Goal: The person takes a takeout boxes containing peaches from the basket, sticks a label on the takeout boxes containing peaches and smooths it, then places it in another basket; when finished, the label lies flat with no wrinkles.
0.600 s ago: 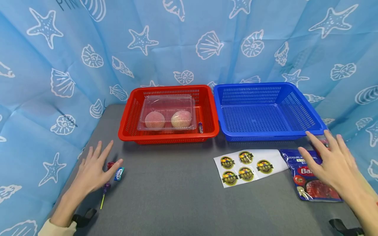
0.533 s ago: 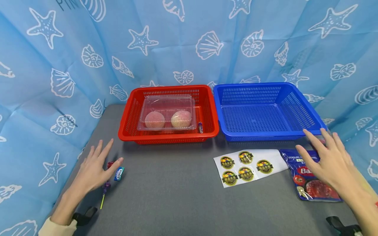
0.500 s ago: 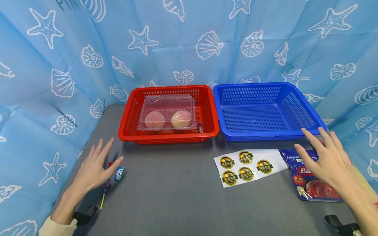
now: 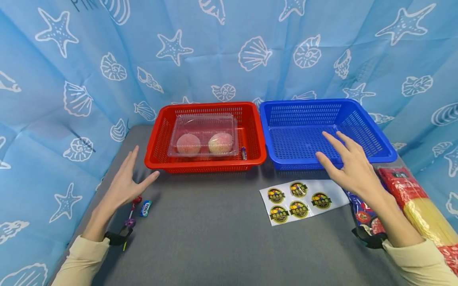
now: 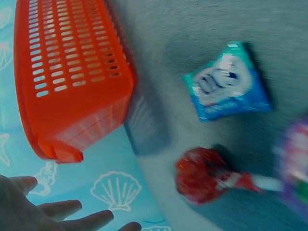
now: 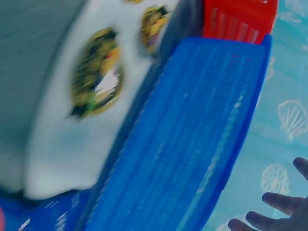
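My left hand (image 4: 123, 186) hovers with spread fingers at the table's left, holding nothing. Below it lie a red lollipop (image 5: 198, 175), a purple lollipop (image 4: 130, 223) and a small blue-green candy packet (image 5: 227, 86). Over the front rim of the blue basket (image 4: 327, 161) is my right hand (image 4: 354, 171), fingers apart and nothing held. Its forearm partly hides a blue sauce pouch (image 4: 362, 210). A white sheet of round fruit stickers (image 4: 298, 202) lies left of that pouch. In the red basket (image 4: 200, 165) sits a clear plastic box (image 4: 204, 124) with two peaches (image 4: 220, 143).
A small purple wrapped candy (image 4: 244, 153) lies in the red basket, right of the box. A long red-ended pack of dry noodles (image 4: 422, 206) lies at the table's right edge. Behind the baskets hangs a blue shell-print curtain (image 4: 222, 47).
My right hand has moved left and forward, from above the sauce pouch to the blue basket's front rim, uncovering the noodle pack. My left hand has shifted slightly right, with its fingers turned more edge-on.
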A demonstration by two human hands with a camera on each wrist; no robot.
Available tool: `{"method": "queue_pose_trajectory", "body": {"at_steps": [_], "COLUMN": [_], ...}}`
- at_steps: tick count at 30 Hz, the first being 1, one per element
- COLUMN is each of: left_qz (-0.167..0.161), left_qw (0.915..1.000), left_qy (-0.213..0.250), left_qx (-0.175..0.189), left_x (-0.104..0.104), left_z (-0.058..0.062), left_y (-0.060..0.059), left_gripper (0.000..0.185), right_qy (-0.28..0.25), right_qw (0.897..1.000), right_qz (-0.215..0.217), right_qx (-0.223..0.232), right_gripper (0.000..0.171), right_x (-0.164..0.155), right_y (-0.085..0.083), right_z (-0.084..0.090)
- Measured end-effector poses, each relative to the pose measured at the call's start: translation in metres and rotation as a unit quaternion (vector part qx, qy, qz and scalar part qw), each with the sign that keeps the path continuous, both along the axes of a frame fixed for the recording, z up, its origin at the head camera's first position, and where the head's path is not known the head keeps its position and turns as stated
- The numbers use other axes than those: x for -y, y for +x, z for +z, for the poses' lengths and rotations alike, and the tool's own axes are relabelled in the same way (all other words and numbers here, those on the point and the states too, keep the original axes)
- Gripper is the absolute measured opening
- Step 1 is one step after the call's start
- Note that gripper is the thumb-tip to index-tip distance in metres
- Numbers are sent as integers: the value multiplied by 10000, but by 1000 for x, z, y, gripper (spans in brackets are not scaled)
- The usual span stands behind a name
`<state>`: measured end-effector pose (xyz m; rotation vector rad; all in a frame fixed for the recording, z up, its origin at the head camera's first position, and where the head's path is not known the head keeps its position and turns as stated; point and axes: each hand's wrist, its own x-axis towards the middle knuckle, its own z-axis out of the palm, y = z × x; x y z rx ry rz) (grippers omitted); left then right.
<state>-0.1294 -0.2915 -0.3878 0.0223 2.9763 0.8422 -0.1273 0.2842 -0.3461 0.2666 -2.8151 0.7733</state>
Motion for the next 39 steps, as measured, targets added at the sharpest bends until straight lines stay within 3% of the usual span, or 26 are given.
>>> {"method": "queue_pose_trajectory", "body": {"at_steps": [8,14,17,23,26,30,34,39], "left_qz": [115,66,94,230,245,281,355,396], "left_qw": [9985,9943,9935,9915,9908,9895,9882,9879], "left_qy": [511,907,1029,1259,1263,1339,1429,1474], "left_qx": [-159,-561,-484,234,429,465,412,271], "left_x": [-12,-19,-23,-28,-30,-31,-32,-33], "left_z": [3,-7,-11,-10,-9,-9,-12,-13], "left_y": [-28,-45,-50,-54,-55,-55,-52,-50], "left_gripper": [113,111,110,112,114,116,119,119], "right_qy": [-71,-398,-587,-1065,-1274,-1460,-1653,-2476], "right_qw": [9992,9948,9905,9805,9750,9699,9651,9374], "right_qz": [377,919,1236,1640,1773,1768,1504,1215], "right_qx": [91,163,124,196,417,825,1363,2125], "right_gripper": [67,70,74,90,93,95,97,96], "right_x": [52,102,125,160,173,189,200,211], "right_y": [-28,-50,-59,-76,-86,-99,-109,-116], "right_z": [15,19,19,16,10,1,-10,-20]}}
